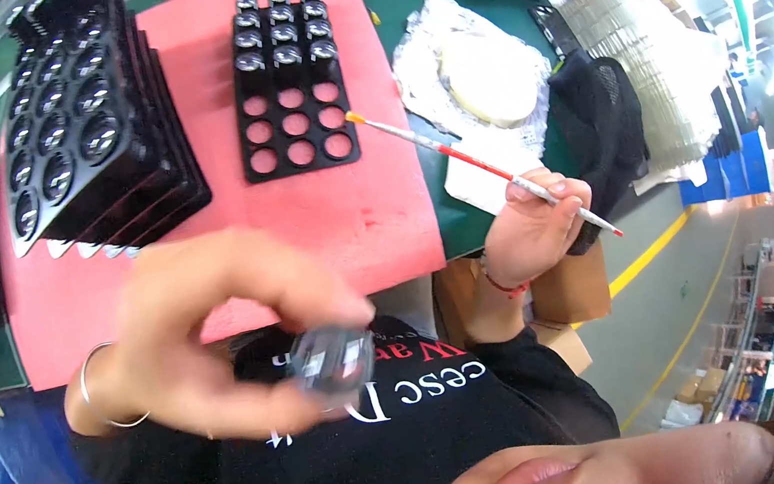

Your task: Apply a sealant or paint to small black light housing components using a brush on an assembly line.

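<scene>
While the left hand [219, 334] pinches a small clear, shiny part [333, 362] between thumb and fingertips close to the camera, the right hand [532, 229] grips a thin red-and-white brush [481, 166], its orange tip reaching just beside a black holed tray [298, 139] on a pink mat [373, 214]. Stacked black trays [87, 137] sit left.
</scene>
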Available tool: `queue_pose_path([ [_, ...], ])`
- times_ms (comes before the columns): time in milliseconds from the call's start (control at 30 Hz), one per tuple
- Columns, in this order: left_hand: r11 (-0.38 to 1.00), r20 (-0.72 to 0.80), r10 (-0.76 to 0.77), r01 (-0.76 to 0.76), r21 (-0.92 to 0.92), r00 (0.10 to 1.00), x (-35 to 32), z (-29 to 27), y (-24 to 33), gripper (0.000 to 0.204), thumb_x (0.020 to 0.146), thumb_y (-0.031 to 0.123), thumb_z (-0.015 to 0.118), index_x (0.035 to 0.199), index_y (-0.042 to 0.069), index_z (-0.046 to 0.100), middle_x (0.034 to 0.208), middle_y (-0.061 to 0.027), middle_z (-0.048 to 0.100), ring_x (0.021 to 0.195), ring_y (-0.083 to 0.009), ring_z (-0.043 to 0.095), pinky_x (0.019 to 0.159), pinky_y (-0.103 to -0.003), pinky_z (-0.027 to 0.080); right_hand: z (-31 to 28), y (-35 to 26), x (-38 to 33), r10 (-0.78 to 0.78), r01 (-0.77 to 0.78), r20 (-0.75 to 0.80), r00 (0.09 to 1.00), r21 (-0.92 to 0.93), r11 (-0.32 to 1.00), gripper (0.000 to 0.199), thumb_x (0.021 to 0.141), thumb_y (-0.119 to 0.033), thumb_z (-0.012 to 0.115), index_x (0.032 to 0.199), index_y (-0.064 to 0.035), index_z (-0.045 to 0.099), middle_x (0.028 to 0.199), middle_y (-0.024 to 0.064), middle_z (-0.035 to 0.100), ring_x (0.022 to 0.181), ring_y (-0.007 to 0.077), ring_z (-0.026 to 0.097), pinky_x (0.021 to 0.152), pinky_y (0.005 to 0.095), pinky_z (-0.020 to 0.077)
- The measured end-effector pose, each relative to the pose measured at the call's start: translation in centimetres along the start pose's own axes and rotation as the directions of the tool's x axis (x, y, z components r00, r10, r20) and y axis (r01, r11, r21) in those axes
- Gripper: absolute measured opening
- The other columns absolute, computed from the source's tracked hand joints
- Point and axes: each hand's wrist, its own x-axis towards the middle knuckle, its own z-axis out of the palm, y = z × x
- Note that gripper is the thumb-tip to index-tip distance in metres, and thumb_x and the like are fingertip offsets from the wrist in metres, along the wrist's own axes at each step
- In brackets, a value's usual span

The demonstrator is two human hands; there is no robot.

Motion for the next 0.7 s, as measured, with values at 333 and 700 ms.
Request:
queue_pose_path([
  [333,0.627,-0.783,0.195,0.539,0.563,0.591,-1.8,-12.5,3.7,0.034,0.076,0.018,0.06,0.105,0.0,0.053,0.091,-0.0041,0.055,0.083,-0.0081,0.049,0.076,-0.019,0.035,0.6,-0.2,-0.3,-0.027,0.015,-0.147,0.989,-0.084,0.996,0.027,0.089,-0.028,0.035,0.083,-0.0029,0.04,0.064,0.0114,0.047,0.057,0.0164,0.043,0.054,0.0267,0.0355],
  [700,0.501,-0.763,0.085,0.635,0.588,0.64,-2.4,-18.4,-0.4,0.035,0.073,0.026,0.063,0.093,-0.003,0.058,0.078,-0.0027,0.057,0.074,-0.008,0.051,0.07,-0.02,0.04,0.8,0.0,-0.1,-0.034,0.017,-0.169,0.985,-0.103,0.995,0.027,0.089,-0.028,0.035,0.083,-0.0028,0.041,0.063,0.01,0.047,0.055,0.0155,0.044,0.055,0.0264,0.0369],
])
